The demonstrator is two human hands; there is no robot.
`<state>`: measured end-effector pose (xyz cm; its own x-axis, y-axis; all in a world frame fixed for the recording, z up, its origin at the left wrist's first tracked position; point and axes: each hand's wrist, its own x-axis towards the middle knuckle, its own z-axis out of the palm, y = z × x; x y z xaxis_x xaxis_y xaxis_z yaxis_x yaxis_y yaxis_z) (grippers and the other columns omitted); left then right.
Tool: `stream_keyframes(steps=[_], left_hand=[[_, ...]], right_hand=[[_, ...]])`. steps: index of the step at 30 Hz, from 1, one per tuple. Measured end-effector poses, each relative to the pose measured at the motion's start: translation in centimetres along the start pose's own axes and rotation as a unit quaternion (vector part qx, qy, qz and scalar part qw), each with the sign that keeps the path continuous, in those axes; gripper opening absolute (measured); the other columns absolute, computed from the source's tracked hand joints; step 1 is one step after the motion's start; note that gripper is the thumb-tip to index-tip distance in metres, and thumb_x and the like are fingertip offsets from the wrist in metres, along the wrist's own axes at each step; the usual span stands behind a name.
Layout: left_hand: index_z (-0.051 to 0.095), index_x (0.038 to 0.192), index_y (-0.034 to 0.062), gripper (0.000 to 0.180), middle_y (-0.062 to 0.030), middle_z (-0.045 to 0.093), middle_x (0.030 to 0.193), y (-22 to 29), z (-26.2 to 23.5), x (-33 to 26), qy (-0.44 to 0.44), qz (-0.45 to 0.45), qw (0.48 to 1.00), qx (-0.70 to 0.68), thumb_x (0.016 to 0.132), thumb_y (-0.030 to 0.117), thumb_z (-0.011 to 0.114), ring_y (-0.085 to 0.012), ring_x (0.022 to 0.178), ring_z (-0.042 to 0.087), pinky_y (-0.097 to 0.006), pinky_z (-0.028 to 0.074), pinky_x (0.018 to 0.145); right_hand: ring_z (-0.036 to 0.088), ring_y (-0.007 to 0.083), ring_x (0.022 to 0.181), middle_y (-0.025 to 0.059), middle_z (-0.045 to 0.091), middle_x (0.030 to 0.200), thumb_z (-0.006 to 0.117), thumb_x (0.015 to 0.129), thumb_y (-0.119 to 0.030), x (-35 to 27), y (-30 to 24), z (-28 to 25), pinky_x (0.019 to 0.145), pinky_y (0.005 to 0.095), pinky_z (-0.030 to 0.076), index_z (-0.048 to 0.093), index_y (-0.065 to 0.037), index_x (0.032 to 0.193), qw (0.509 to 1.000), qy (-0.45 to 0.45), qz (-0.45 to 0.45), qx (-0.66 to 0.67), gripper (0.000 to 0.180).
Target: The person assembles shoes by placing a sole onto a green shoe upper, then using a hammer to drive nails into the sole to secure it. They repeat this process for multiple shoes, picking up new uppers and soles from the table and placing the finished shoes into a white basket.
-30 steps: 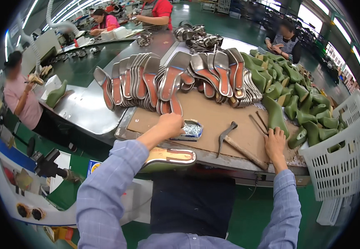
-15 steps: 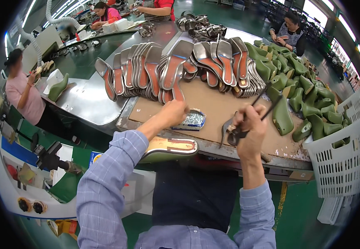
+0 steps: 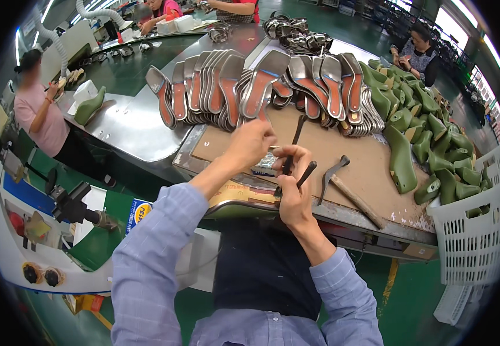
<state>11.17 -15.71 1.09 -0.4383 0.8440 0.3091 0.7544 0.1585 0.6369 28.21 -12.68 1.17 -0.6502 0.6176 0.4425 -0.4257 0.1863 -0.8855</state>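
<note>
My right hand (image 3: 294, 199) is closed around a pair of black-handled pincers (image 3: 307, 174), whose two handles stick up past the fingers. Close beside it, my left hand (image 3: 248, 144) has its fingertips pinched together. Whatever they hold is too small to make out. Below both hands, a green shoe last (image 3: 241, 211) with a tan insole (image 3: 233, 193) on its upturned sole lies at the bench edge. Partly hidden behind the hands is a small box of tacks (image 3: 261, 171). A hammer (image 3: 356, 202) with a wooden handle and dark head rests right of my right hand.
Stacked metal-edged, red-brown insole-shaped plates (image 3: 229, 86) stand along the cardboard-covered bench (image 3: 371, 164). Many green lasts (image 3: 400, 158) are heaped at the right, beside a white plastic basket (image 3: 469, 230). Metal pieces (image 3: 290, 34) lie behind. Co-workers sit or stand left and far.
My right hand has moved left with the pincers, toward my left hand and the last. My left hand has risen from the tack box. The hammer is now uncovered. The view has shifted slightly.
</note>
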Motion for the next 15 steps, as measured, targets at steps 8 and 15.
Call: stream_keyframes(steps=[8, 15], left_hand=[[0.065, 0.1, -0.0025, 0.011, -0.0062, 0.072, 0.092, 3.6, -1.0, -8.2, 0.041, -0.06, 0.967, -0.245, 0.093, 0.004, 0.07, -0.0098, 0.082, 0.065, -0.027, 0.054, 0.071], [0.061, 0.094, -0.0027, 0.014, -0.0097, 0.07, 0.084, 4.4, -1.4, -8.3, -0.009, -0.037, 0.987, -0.157, 0.092, 0.007, 0.071, -0.0155, 0.085, 0.07, -0.031, 0.056, 0.074]], right_hand=[[0.04, 0.0098, 0.061, 0.0032, 0.046, 0.072, 0.045, 0.087, 0.001, 1.4, 0.8, 0.1, 0.055, 0.0239, 0.036, 0.039, -0.006, 0.093, 0.976, 0.145, 0.061, 0.15, 0.011], [0.054, 0.0191, 0.074, 0.009, 0.056, 0.088, 0.06, 0.089, -0.015, 2.9, 0.0, -12.3, 0.071, 0.0361, 0.049, 0.049, -0.004, 0.096, 0.96, 0.255, 0.045, 0.104, 0.017]])
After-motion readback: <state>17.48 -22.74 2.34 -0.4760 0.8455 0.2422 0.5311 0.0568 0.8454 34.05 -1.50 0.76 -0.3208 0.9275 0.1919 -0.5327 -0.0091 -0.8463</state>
